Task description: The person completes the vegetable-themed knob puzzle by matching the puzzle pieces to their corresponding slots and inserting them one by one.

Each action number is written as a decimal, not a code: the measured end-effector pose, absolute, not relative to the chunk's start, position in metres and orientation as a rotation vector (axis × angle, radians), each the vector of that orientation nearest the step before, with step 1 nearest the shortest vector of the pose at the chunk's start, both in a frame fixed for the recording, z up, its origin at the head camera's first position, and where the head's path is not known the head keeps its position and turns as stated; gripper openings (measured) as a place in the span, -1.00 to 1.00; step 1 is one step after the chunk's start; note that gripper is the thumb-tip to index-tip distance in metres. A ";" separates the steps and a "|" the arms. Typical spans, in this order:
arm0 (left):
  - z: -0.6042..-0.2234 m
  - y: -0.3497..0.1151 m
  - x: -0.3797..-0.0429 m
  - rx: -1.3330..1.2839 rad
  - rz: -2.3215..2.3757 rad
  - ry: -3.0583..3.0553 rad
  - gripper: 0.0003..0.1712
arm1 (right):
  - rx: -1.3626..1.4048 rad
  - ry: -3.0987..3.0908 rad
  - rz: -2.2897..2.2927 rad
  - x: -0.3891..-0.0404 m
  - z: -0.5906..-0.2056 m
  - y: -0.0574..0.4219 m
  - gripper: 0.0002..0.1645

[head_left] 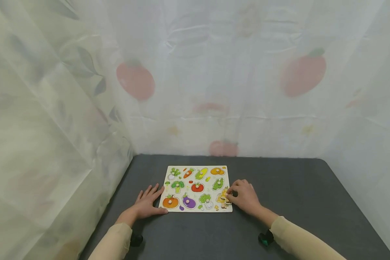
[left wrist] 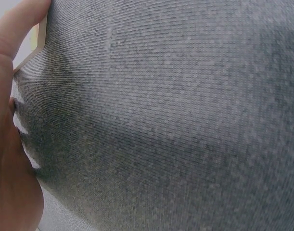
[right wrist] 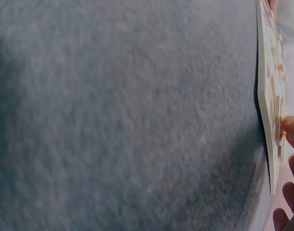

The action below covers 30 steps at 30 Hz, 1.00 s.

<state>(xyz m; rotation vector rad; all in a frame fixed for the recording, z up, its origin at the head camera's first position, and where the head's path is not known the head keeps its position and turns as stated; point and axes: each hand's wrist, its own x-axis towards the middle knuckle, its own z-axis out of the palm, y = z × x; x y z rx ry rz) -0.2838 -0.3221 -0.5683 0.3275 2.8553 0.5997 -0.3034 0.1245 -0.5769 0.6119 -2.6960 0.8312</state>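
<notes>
A white vegetable puzzle board lies flat on the dark table. My left hand rests with fingers spread at its left edge, the thumb touching the lower left corner. At the lower right corner my right hand pinches a yellow mushroom puzzle piece by its knob; the fingers partly hide it. The piece sits tilted and offset over the printed mushroom place. In the right wrist view the piece stands a little proud of the board. Knobbed pieces nearby include a cabbage, an eggplant and a pumpkin.
Dark grey cloth covers the table around the board. White curtains with fruit prints hang behind the table and along both sides. Black wrist devices sit under both forearms.
</notes>
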 end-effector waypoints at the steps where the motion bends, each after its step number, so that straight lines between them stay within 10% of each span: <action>1: -0.566 -0.321 -0.283 0.327 0.598 2.851 0.31 | 0.620 -2.701 0.830 -0.303 -0.577 0.123 -0.88; 30: -0.557 -0.318 -0.280 0.319 0.521 2.848 0.27 | 0.686 -2.689 0.858 -0.295 -0.584 0.109 -0.90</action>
